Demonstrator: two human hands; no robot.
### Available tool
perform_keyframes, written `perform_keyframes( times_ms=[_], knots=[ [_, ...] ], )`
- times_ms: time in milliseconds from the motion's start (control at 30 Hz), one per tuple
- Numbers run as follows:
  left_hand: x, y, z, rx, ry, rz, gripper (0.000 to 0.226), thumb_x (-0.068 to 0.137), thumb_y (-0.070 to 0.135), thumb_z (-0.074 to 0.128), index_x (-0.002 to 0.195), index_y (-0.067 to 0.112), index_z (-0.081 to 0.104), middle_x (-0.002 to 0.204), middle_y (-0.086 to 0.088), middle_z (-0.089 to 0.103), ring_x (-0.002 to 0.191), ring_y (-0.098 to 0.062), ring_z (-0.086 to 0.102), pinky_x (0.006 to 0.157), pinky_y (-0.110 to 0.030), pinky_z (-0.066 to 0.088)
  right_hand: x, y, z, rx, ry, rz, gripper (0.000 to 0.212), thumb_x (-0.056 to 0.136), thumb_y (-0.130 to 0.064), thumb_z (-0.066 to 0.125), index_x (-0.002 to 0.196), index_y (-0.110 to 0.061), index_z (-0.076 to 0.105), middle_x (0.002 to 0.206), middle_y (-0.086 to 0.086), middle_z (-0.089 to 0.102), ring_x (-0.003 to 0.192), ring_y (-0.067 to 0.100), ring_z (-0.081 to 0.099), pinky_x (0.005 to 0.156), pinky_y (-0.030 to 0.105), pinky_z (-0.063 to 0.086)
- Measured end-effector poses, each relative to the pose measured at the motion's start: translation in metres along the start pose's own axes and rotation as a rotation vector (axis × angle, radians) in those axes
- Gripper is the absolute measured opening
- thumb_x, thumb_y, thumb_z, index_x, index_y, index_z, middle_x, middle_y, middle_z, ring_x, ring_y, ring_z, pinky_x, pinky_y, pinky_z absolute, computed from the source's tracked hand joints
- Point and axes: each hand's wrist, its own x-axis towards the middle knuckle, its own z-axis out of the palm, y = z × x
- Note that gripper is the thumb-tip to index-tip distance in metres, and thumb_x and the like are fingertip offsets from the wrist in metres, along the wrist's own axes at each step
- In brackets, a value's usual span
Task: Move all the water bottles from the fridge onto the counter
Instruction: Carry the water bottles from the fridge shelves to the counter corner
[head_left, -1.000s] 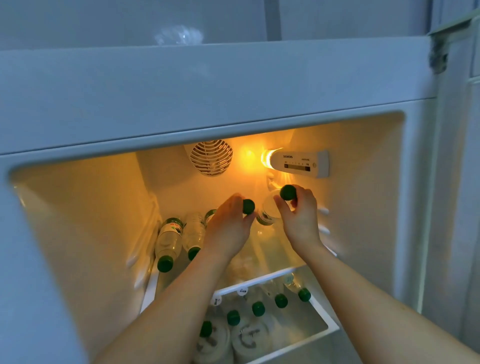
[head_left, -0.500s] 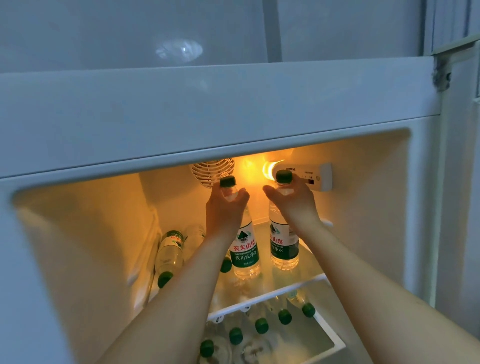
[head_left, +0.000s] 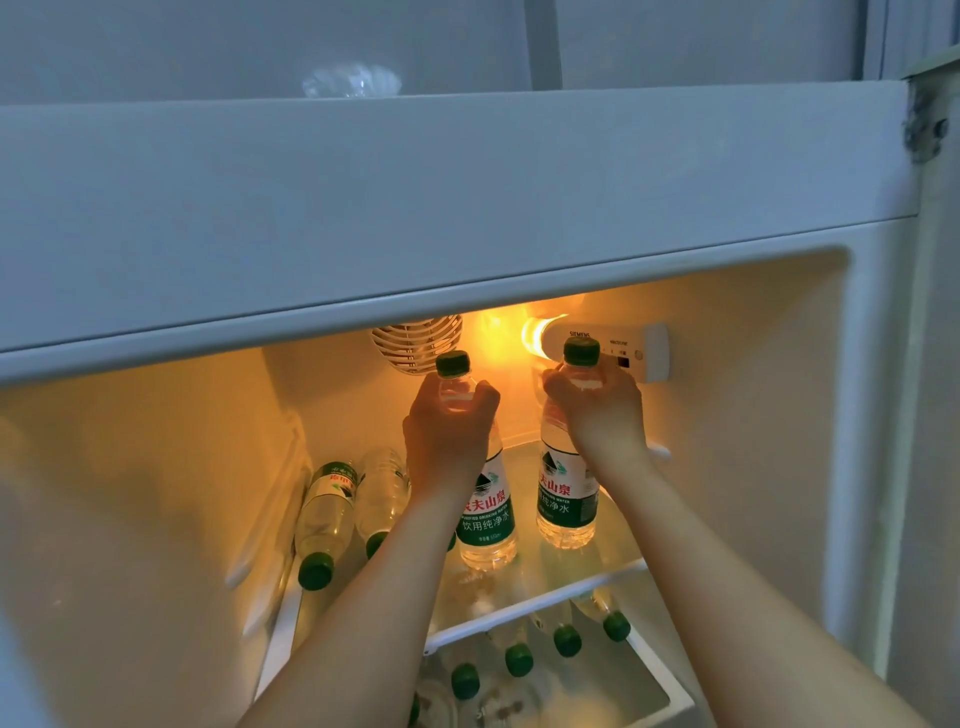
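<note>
A: What do u see rn?

B: I'm looking into the fridge (head_left: 779, 415). My left hand (head_left: 448, 436) has its fingers curled round the neck of one water bottle (head_left: 485, 512), just under its green cap. My right hand (head_left: 597, 410) grips the top of a 2nd bottle (head_left: 566, 499) the same way. Both bottles are upright, side by side, near each other, over the glass shelf (head_left: 613, 551).

A: Are they standing on the shelf or up in the air?

B: Can't tell. Their bottoms are close to it.

A: More bottles?

B: Yep. Two lie on their sides at the left of the same shelf, caps facing me: a yellowish one (head_left: 326, 512) & a clear one (head_left: 382, 491) touching it. Below, in the lower part, green caps (head_left: 566, 640) of more bottles show in a row.

A: Light on?

B: Yes, the lamp (head_left: 537, 335) at the back glows orange, next to a round vent (head_left: 415, 345).
</note>
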Motion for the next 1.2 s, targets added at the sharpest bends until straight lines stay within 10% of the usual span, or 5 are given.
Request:
perform_keyframes(
  times_ms=[433,1200],
  knots=[
    [-0.077,0.047,-0.047,-0.176,0.141,0.120,0.008,0.084,0.016,0.068,0.090,0.018,0.062,0.078,-0.001,0.068,0.072,-0.012,0.064,0.066,-0.024,0.049,-0.073,-0.039,-0.036,0.142,0.206,-0.109,0.015,0.079,-0.020,0.068,0.078,-0.033,0.062,0.075,-0.004,0.066,0.077,0.023,0.063,0.072,0.041,0.055],
    [-0.289,0.105,-0.255,-0.006,0.289,-0.070,0.009,0.080,0.022,0.068,0.076,0.026,0.062,0.073,0.006,0.068,0.074,-0.013,0.067,0.066,-0.027,0.050,-0.322,-0.133,-0.044,0.178,-0.120,-0.035,0.010,0.073,-0.024,0.065,0.064,-0.026,0.060,0.063,-0.010,0.064,0.066,0.015,0.058,0.066,0.029,0.047]
  ],
)
